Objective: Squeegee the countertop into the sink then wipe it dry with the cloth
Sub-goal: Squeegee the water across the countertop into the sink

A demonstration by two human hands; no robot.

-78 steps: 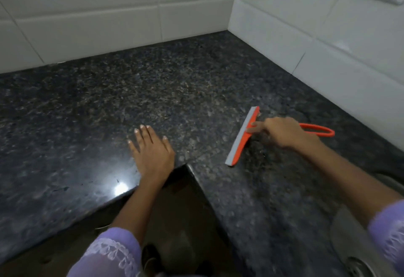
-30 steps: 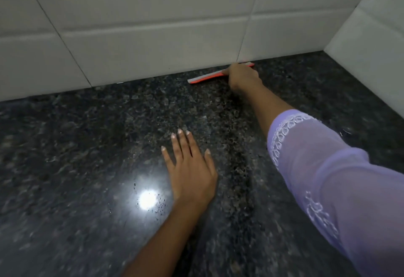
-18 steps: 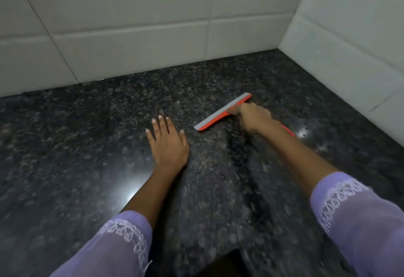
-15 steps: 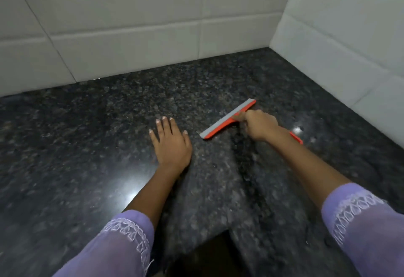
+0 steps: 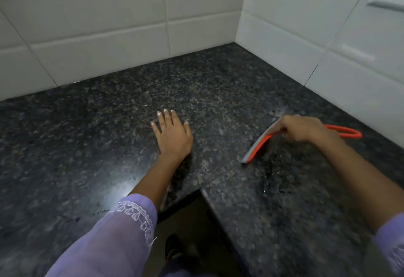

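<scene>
My right hand [image 5: 306,129] grips orange squeegee [image 5: 259,145], blade on wet countertop [image 5: 218,84]; left hand [image 5: 172,134] flat, fingers spread. Keep pressure even, pull straight toward unseen sink.

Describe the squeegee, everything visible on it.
The squeegee has an orange, plastic-looking body with a grey blade strip along its edge and an orange loop handle that sticks out behind the right hand. That hand grips it where head meets handle, hiding the joint. It lies on the dark speckled countertop, blade down and slanted, its near end towards the counter's inner corner, close to the right-hand tiled wall. Motion blur hides finer detail.
</scene>
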